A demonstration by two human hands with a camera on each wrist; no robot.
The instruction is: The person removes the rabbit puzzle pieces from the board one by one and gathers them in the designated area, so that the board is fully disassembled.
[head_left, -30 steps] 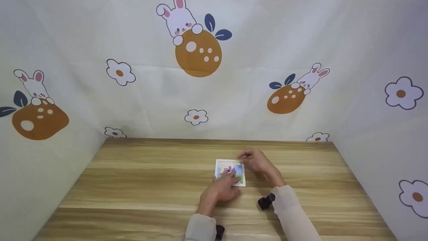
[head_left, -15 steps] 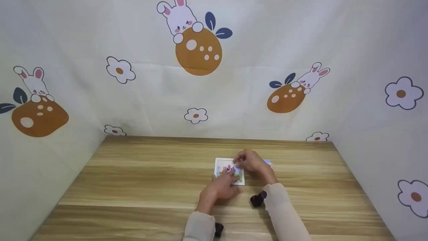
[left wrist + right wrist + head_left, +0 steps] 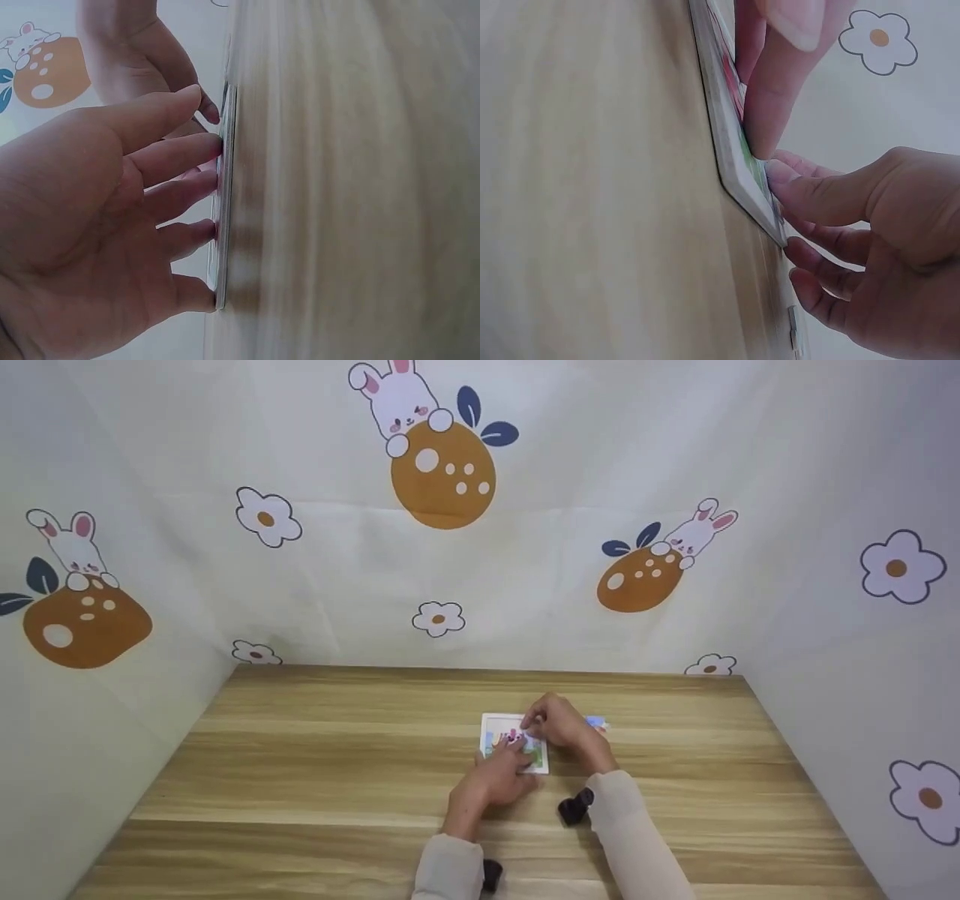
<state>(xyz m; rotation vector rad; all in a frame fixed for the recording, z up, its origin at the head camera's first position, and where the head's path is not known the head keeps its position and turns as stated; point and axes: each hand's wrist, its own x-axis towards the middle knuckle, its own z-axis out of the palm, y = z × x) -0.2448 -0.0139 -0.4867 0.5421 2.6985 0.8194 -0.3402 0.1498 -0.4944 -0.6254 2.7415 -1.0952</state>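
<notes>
A small picture puzzle (image 3: 493, 740) with a white frame lies flat on the table. Its upper left part shows pale and without picture. Spread fingers of my left hand (image 3: 501, 784) press on its lower part; in the left wrist view, fingertips of that left hand (image 3: 112, 217) meet the puzzle's face (image 3: 223, 202). My right hand (image 3: 561, 721) bends over the upper right corner. In the right wrist view, the thumb of my right hand (image 3: 915, 225) touches the puzzle (image 3: 739, 169) and other fingertips lie at its edge; whether they pinch a piece I cannot tell.
Right of the puzzle, partly behind my right hand, lies a loose puzzle piece (image 3: 598, 723) with blue on it. The wood-grain table (image 3: 315, 765) is enclosed by a cloth backdrop (image 3: 337, 585) printed with rabbits and flowers. Black wrist cameras (image 3: 576, 808) jut from the sleeves.
My right hand has moved left from beside the puzzle to over its upper right corner, and the loose piece has come into sight behind it. My left hand stays in place.
</notes>
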